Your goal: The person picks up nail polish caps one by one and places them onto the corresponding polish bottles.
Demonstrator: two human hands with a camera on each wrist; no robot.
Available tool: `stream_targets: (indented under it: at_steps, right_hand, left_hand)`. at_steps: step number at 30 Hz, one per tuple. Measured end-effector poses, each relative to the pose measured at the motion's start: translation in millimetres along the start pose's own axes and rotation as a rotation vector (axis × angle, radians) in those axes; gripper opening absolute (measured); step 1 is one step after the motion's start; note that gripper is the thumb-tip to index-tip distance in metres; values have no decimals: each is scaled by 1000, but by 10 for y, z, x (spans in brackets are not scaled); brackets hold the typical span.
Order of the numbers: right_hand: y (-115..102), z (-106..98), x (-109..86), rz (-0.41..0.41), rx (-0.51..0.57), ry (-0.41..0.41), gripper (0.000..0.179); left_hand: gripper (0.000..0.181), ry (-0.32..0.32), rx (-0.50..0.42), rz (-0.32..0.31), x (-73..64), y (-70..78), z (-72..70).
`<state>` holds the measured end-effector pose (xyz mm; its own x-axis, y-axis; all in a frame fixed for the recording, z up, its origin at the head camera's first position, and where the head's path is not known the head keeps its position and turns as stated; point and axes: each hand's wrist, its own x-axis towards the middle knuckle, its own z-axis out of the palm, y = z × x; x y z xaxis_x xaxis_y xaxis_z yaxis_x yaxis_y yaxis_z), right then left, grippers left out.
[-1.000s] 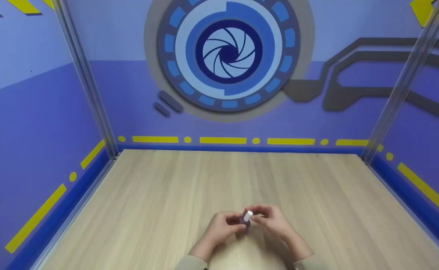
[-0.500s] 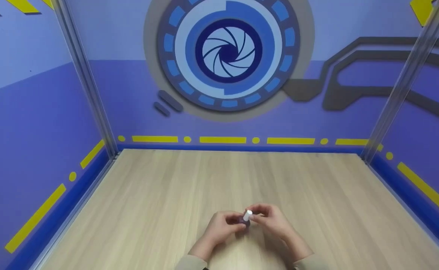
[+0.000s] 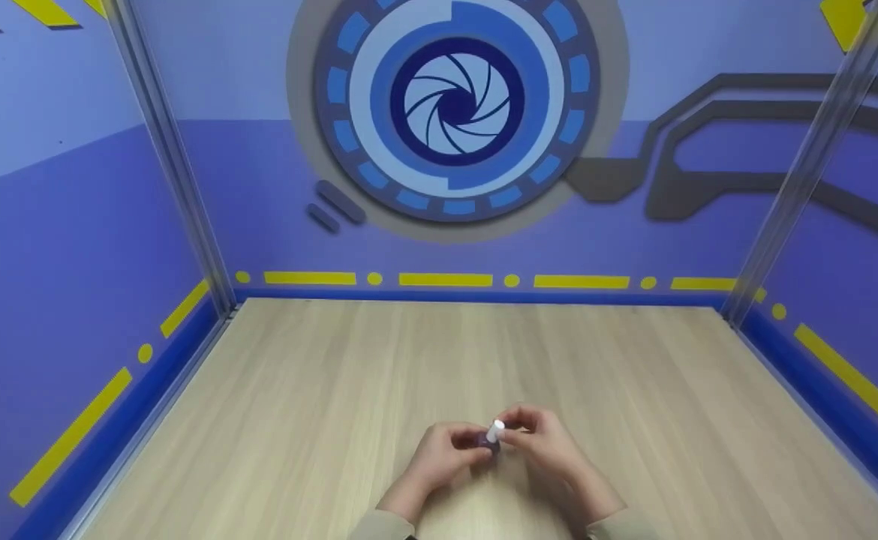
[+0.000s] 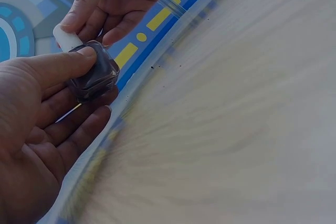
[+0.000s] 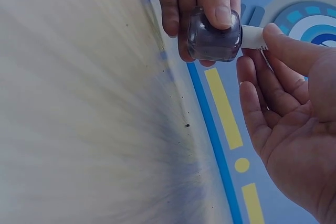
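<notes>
Through the head camera I see both forearms reaching in from the table's near side, about midway between its left and right edges, well short of the far edge of the table [image 3: 379, 360]. The left hand [image 3: 443, 456] and right hand [image 3: 551, 442] angle inward and meet at a small dark bottle [image 3: 488, 443] with a white cap [image 3: 496, 430]. The bottle tilts slightly, cap up; I can't tell from here whether it touches the wood. Only this view gives me the sleeves [image 3: 386, 524] and the table's two far corners.

On the left wrist camera I get what the head view hides: the left thumb lies along the bottle's glass with fingers underneath, pinching it, the lower fingers loosely bent.

On the right wrist camera, the right thumb and forefinger pinch the cap, the other fingers half curled beside it. Here I see the cap meeting the bottle's neck; how tightly it sits, I can't tell.
</notes>
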<state>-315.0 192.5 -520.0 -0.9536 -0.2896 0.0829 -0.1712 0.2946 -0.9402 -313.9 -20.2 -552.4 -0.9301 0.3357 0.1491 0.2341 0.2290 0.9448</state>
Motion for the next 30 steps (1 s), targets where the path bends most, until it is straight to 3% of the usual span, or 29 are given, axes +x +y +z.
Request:
stream_targets:
  at_steps: [9, 14, 19, 30]
  right_hand:
    - [-2, 8, 6, 43, 27, 5, 22]
    - [13, -18, -3, -24, 35, -36, 33]
    - [21, -46, -8, -80, 20, -79, 30]
    - [18, -39, 14, -102, 51, -94, 26]
  left_hand:
    - [20, -6, -16, -10, -5, 18, 5]
    - [19, 3, 0, -5, -6, 18, 5]
    - [19, 3, 12, 11, -8, 14, 11]
    - [22, 3, -13, 15, -23, 33, 12]
